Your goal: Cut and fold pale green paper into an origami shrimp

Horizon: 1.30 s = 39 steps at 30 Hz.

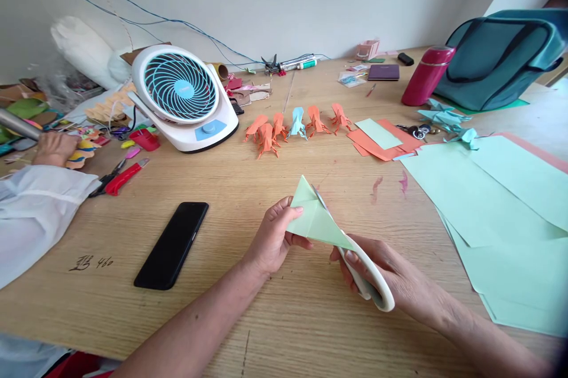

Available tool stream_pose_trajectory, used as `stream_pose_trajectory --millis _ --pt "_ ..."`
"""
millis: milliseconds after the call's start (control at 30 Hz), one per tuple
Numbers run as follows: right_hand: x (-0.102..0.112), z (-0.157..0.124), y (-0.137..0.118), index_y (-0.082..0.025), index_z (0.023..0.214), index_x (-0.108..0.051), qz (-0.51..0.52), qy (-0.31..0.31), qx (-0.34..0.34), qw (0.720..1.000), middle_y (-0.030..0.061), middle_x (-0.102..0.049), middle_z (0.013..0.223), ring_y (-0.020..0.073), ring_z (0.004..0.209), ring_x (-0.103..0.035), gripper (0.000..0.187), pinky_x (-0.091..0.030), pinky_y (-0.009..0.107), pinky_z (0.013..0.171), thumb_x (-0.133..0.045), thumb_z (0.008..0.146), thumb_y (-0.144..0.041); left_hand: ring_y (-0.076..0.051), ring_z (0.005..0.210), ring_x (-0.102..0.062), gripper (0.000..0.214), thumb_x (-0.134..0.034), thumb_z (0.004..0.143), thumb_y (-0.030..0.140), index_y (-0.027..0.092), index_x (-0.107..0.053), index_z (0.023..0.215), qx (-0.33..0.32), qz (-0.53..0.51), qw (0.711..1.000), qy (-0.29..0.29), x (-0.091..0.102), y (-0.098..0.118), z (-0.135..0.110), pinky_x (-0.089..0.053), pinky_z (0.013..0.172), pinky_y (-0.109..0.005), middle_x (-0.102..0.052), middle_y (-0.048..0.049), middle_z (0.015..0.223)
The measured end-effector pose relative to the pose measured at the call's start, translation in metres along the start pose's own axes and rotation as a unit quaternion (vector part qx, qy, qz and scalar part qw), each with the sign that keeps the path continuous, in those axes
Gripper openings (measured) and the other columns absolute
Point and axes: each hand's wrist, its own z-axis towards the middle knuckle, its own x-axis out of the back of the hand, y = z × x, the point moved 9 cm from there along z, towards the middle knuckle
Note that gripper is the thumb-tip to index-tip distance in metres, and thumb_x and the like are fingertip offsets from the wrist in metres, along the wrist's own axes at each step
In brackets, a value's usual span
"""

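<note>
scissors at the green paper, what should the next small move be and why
Probably a gentle squeeze of the scissors: the right hand grips them, one blade shows along the right edge of the creased green paper, and the left hand pinches that paper at its left side.

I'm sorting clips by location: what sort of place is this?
Perhaps a craft workspace, at home or in a studio: paper figures stand on the table, green sheets lie at the right, and the right hand holds scissors against folded paper.
</note>
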Motion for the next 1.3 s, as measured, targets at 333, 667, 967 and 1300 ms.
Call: stream_pose_trajectory --millis 333,667,967,1300 --pt "0.003 0.003 0.004 -0.02 0.075 -0.045 -0.022 0.036 -0.003 0.999 -0.0027 -0.045 0.067 0.0116 0.06 -0.038 0.044 -0.03 0.027 0.055 -0.046 0.096 -0.059 -0.011 0.061 -0.055 0.02 -0.072 0.073 0.03 0.015 -0.062 0.082 0.005 -0.006 1.0 0.005 0.0 -0.001 0.0 -0.049 0.042 -0.017 -0.06 -0.0009 0.072" --pt "0.003 0.004 0.01 -0.019 0.077 -0.047 -0.011 0.048 -0.004 0.999 -0.0035 -0.042 0.066 0.0111 0.06 -0.036 0.043 -0.028 0.026 0.055 -0.046 0.097 -0.057 -0.012 0.06 -0.053 0.018 -0.07 0.075 0.03 0.015 -0.062 0.081 -0.003 0.0 1.0 -0.005 0.001 0.001 0.001 -0.053 0.041 -0.02 -0.057 -0.0008 0.071" --pt "0.0 0.0 0.0 -0.019 0.076 -0.047 0.003 0.018 0.002 1.0 -0.0019 -0.047 0.067 0.0121 0.061 -0.039 0.048 -0.033 0.026 0.058 -0.044 0.095 -0.063 -0.012 0.056 -0.055 0.02 -0.069 0.076 0.033 0.016 -0.063 0.084 0.001 0.009 1.0 -0.022 -0.002 0.0 0.0 -0.054 0.042 -0.021 -0.059 -0.0003 0.069" --pt "-0.002 0.0 -0.003 -0.02 0.075 -0.045 -0.012 0.015 0.012 1.0 -0.0021 -0.047 0.069 0.0125 0.062 -0.039 0.046 -0.033 0.027 0.06 -0.045 0.096 -0.061 -0.013 0.058 -0.056 0.02 -0.068 0.076 0.033 0.015 -0.064 0.085 0.006 0.018 1.0 -0.019 -0.003 -0.001 -0.002 -0.053 0.042 -0.021 -0.06 -0.002 0.07"
